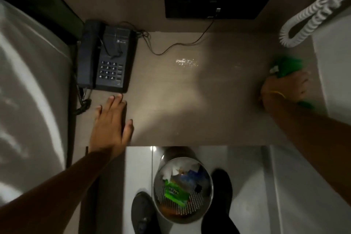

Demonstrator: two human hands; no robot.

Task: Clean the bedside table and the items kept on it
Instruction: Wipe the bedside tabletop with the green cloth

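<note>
The bedside table [190, 100] has a brown wood-grain top with a wet, shiny patch near its middle back. A dark corded telephone [108, 57] stands at the table's left back corner. My left hand [112, 123] lies flat and open on the tabletop just in front of the telephone. My right hand [284, 89] presses a green cloth [286, 66] against the table's right edge; the hand and cloth are blurred. A yellow band crosses that hand.
A black wall panel [218, 3] sits above the table, with a thin cable running down onto the top. A white coiled cord [307, 21] hangs at the upper right. A metal mesh waste bin [182, 188] with rubbish stands on the floor between my shoes. The bed [28, 100] lies to the left.
</note>
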